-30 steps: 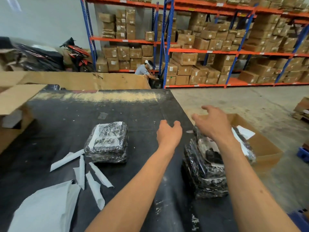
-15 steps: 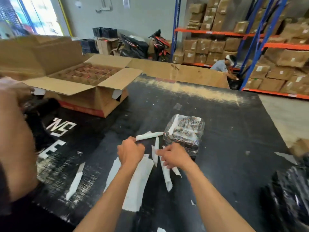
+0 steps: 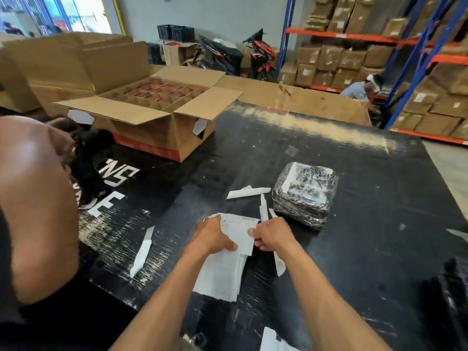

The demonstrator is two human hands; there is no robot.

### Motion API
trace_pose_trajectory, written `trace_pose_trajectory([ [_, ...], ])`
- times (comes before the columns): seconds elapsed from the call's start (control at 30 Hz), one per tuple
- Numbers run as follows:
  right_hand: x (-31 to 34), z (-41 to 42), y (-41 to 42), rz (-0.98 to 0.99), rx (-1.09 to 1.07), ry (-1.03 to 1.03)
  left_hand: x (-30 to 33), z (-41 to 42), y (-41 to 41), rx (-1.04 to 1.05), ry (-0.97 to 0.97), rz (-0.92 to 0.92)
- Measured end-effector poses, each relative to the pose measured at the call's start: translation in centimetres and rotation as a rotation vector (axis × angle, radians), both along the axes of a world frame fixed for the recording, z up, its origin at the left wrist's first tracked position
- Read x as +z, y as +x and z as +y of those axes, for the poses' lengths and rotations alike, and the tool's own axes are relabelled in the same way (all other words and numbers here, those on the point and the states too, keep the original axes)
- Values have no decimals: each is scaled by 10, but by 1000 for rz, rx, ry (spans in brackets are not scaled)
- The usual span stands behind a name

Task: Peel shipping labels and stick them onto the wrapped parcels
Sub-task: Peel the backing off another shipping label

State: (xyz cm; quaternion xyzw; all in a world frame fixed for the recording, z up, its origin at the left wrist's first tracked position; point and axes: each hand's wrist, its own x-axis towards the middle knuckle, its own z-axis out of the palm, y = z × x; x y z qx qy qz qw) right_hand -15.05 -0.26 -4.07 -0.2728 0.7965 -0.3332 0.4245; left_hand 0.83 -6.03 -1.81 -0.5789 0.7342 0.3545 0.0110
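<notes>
A stack of white shipping label sheets (image 3: 222, 274) lies on the black table (image 3: 379, 224) in front of me. My left hand (image 3: 214, 236) presses on the top label (image 3: 240, 230) at its left edge. My right hand (image 3: 272, 235) pinches the same label's right edge. A parcel wrapped in glossy black film (image 3: 305, 196), with a white label on top, sits just beyond and to the right of my hands. Another dark wrapped parcel (image 3: 448, 295) is blurred at the right edge.
Curled white backing strips (image 3: 247, 193) lie around the labels, one more strip (image 3: 142, 252) to the left. An open cardboard box (image 3: 152, 122) stands at the far left. Another person's arm (image 3: 38, 211) fills the left side. Shelving with cartons (image 3: 354, 59) stands behind.
My view swung left from the parcels at the table's right edge. Both hands came back to the label stack and now hold the top label.
</notes>
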Motion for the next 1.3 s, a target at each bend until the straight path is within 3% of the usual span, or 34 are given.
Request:
trace_pose_trajectory([
  [0.1,11,11,-10,-3,5,-147,6,2,-7,-45,-10,2],
  [0.23,45,21,-31,-82,14,-354,19,-5,-21,185,136,640],
  [0.4,66,32,-57,-192,3,-402,34,-10,-53,398,269,974],
  [0.57,64,45,-70,-244,-116,-456,40,-8,-84,483,277,1075],
  [0.63,63,44,-73,-244,-177,-513,41,-4,-93,444,88,967],
  [0.7,65,42,-78,-233,-205,-564,38,-1,-98,281,-238,762],
  [0.8,71,39,-86,-226,-209,-637,39,1,-107,-45,-476,802],
  [0.93,79,29,-95,-233,-190,-747,45,-1,-119,-257,-408,952],
  [1.3,84,17,-113,-173,-173,-858,57,-8,-145,-207,-174,1115],
])
